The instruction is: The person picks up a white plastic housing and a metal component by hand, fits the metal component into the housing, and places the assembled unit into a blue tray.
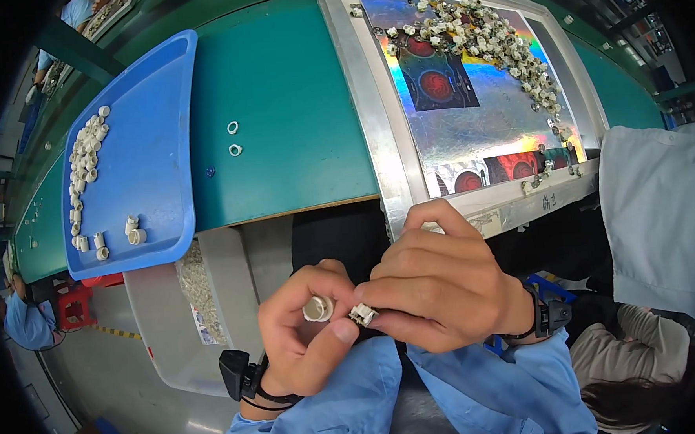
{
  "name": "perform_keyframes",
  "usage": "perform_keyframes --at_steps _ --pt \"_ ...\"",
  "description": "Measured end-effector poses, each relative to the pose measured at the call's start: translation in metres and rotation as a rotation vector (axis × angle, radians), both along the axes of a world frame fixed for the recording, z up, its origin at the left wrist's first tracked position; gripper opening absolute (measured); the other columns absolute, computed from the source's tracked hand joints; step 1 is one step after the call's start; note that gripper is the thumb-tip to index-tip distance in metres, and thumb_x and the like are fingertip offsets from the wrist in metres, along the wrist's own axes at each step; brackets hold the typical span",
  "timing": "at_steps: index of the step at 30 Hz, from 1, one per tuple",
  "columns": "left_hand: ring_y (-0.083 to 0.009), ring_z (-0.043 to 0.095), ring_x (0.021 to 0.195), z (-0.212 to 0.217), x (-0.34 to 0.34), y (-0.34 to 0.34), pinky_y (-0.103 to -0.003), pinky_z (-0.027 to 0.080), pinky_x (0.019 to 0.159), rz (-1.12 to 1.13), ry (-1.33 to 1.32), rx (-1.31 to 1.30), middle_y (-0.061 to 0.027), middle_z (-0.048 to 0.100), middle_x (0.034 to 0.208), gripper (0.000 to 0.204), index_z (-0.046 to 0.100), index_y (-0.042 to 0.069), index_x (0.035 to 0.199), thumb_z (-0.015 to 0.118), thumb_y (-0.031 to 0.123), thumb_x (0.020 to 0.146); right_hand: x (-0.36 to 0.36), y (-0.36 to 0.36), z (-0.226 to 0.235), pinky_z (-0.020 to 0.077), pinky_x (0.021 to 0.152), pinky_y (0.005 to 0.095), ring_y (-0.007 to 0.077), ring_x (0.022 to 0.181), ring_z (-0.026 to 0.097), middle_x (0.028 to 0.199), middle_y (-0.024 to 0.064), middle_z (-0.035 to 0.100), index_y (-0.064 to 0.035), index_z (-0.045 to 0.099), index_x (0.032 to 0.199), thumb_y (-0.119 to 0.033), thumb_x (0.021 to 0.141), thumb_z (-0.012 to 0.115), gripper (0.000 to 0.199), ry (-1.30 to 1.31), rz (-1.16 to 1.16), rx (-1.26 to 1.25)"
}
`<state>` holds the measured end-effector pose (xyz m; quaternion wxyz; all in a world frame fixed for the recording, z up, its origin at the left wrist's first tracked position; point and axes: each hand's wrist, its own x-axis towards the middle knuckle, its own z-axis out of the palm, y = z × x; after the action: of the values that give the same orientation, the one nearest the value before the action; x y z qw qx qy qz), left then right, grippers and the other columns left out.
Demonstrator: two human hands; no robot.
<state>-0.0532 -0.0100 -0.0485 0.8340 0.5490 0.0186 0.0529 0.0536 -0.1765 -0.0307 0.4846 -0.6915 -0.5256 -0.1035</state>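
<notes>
In my left hand [291, 338], curled fingers hold a round cream plastic cap [318, 308] with its hollow end facing up. The thumb and fingertips of my right hand [445, 282] pinch a small white plastic part with metal bits [363, 314], close to my left thumb. A gap separates the cap from the small part. Both hands are in front of the bench edge. Several similar white-and-metal parts [504, 48] lie heaped on a shiny printed sheet [469, 128] inside a metal-edged frame [396, 167].
A blue tray [151, 141] at the left holds several cream caps [85, 156]. Two white rings [234, 140] and a small blue piece [210, 172] lie on the green bench [286, 102]. A clear bin [157, 329] stands below. Another person [630, 351] sits at the right.
</notes>
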Motion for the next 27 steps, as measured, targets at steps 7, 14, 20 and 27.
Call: perform_keyframes --at_steps 7,14,20,27 --pt "-0.0109 0.043 0.076 -0.008 0.0 -0.006 -0.027 0.036 0.071 -0.026 0.089 -0.111 -0.0057 0.055 0.086 0.029 0.058 -0.004 0.098 0.052 0.024 0.095 -0.001 -0.002 -0.009 0.0467 0.071 0.0361 0.0197 0.062 0.064 0.076 0.0062 0.069 -0.0035 0.07 0.094 -0.009 0.075 0.082 0.023 0.074 0.015 0.051" --pt "-0.0106 0.043 0.077 -0.009 0.0 -0.007 -0.027 0.037 0.072 -0.103 0.161 -0.189 -0.0053 0.055 0.09 0.029 0.056 -0.003 0.101 0.05 0.025 0.095 0.001 0.001 -0.005 0.0466 0.072 0.0356 0.0183 0.061 0.063 0.074 0.0058 0.069 -0.0032 0.071 0.093 -0.005 0.076 0.079 0.019 0.131 0.018 0.045" --pt "-0.011 0.043 0.08 -0.006 0.002 -0.005 -0.027 0.037 0.074 -0.185 0.193 -0.225 -0.005 0.055 0.094 0.03 0.055 -0.002 0.104 0.048 0.025 0.095 0.004 0.0 -0.003 0.0459 0.072 0.0349 0.017 0.06 0.062 0.074 0.0043 0.07 -0.0032 0.073 0.094 -0.006 0.076 0.077 0.019 0.27 0.079 0.007" --pt "-0.0134 0.046 0.086 -0.024 0.001 -0.013 -0.027 0.038 0.082 -0.046 0.025 -0.217 -0.0112 0.054 0.101 0.021 0.053 -0.004 0.108 0.05 0.008 0.091 0.007 -0.007 -0.004 0.0458 0.074 0.0362 0.0162 0.06 0.062 0.072 0.003 0.07 -0.0038 0.073 0.093 -0.008 0.078 0.076 0.016 0.293 0.048 0.035"
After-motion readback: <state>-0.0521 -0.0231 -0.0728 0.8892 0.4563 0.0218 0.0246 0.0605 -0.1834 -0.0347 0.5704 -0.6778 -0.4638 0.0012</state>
